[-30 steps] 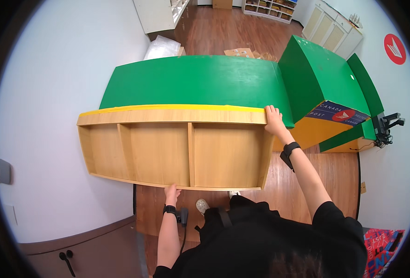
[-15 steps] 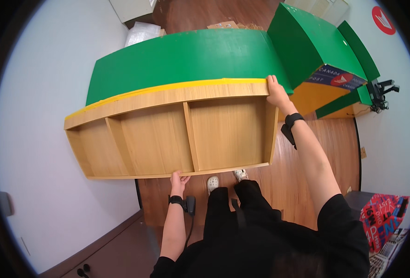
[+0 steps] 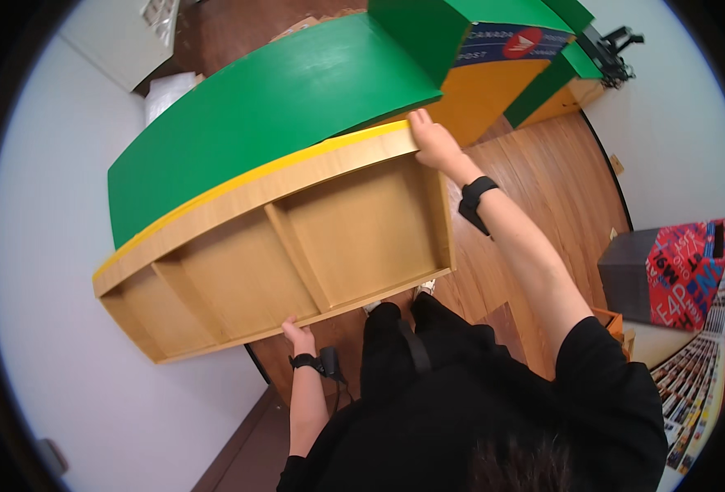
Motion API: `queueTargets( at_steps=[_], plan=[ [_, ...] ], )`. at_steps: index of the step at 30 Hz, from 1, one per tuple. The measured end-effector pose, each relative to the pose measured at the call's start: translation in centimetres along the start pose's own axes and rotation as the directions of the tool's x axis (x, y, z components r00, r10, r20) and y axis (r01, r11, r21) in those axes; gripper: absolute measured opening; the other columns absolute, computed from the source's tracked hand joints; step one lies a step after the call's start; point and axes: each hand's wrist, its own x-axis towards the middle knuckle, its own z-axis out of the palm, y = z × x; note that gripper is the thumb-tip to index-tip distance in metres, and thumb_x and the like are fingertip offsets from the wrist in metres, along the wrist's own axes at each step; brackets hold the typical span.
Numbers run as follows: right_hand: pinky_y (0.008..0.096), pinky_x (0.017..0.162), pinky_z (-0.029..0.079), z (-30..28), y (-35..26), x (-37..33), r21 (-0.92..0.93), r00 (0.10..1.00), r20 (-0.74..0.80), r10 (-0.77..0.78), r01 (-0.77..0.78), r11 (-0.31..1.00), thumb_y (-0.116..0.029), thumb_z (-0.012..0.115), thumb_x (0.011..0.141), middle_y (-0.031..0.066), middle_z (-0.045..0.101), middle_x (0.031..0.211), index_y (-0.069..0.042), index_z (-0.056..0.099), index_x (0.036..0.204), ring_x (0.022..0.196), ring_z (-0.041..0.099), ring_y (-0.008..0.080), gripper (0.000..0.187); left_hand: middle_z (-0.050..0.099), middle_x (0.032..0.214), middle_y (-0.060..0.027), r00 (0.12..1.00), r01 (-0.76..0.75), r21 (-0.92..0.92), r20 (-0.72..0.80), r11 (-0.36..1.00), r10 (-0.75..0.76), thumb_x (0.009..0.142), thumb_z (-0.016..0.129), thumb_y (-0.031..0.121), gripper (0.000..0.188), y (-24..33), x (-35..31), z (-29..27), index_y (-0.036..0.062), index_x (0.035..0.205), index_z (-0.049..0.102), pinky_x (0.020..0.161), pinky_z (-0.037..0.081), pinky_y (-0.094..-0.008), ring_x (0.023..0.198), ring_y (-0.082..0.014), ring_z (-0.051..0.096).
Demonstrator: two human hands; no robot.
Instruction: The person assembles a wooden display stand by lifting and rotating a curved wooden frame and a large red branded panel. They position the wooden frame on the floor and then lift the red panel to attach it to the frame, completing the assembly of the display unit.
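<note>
A long light-wood shelf unit (image 3: 362,221) with three open compartments and a yellow strip along its far top edge is held in front of me, its compartments facing up toward me. My right hand (image 3: 438,143) grips its far right corner, fingers over the yellow-edged board. At the near edge, left of the middle divider, my left hand (image 3: 298,337) is closed on the rim, with the fingers partly hidden beneath. The far edge lies along a curved green countertop (image 3: 297,90); whether they touch along its whole length I cannot tell.
A taller green and yellow counter section (image 3: 485,90) stands at the far right, with a black device (image 3: 612,53) beside it. White walls flank both sides. A red patterned bag (image 3: 686,279) and a grey box (image 3: 625,275) sit at right. My feet are just below the shelf.
My view has turned, so the room appears shifted and tilted. The shelf unit now slants more, its left end nearer me, and its right end sits farther left. Both hands keep their grip.
</note>
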Motion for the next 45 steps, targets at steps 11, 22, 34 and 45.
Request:
queueTargets(
  at_steps=[11,22,34,45],
  plan=[
    [0.0387,0.063,0.043,1.5,3.1,0.5,0.240,0.973,-0.089,-0.213,0.229,0.943,0.007,0.048,0.054,0.0179,0.042,0.098,0.002,0.035,0.103,0.073,0.051,0.0337,0.051,0.049,0.093,-0.0115,0.958,0.147,0.282,0.197,0.948,-0.207,0.058,0.044,0.006,0.027,2.3,2.5,-2.1,0.0043,0.085,0.046,0.077,0.040,-0.0373,0.084,-0.0269,0.046],
    [0.0351,0.064,0.045,0.4,5.0,1.8,0.295,0.961,0.049,-0.272,0.247,0.923,-0.002,0.054,0.057,0.0163,0.043,0.094,0.004,0.041,0.095,0.073,0.052,0.0297,0.040,0.044,0.075,-0.0074,0.925,-0.221,0.751,0.363,0.622,-0.109,0.063,0.047,-0.004,0.024,3.2,0.8,-1.1,0.0030,0.085,0.040,0.054,0.043,-0.0265,0.067,-0.0172,0.046],
    [0.0374,0.063,0.044,-1.3,6.8,3.8,0.320,0.927,0.227,-0.298,0.218,0.922,0.002,0.051,0.059,0.0192,0.038,0.102,0.004,0.037,0.101,0.075,0.051,0.0321,0.044,0.050,0.095,-0.0137,0.963,0.218,0.231,0.109,0.948,-0.247,0.054,0.042,0.007,0.042,0.8,-1.7,1.5,0.0008,0.095,0.046,0.077,0.042,-0.0397,0.088,-0.0294,0.048],
    [0.0389,0.061,0.044,-1.4,6.3,3.5,0.292,0.960,0.187,-0.207,0.147,0.945,0.006,0.053,0.057,0.0176,0.036,0.102,0.001,0.034,0.101,0.073,0.052,0.0341,0.048,0.050,0.094,-0.0127,0.943,0.259,0.187,0.161,0.948,-0.290,0.052,0.044,0.004,0.043,0.6,-1.0,1.4,0.0020,0.095,0.046,0.071,0.042,-0.0396,0.084,-0.0284,0.048]
  ],
)
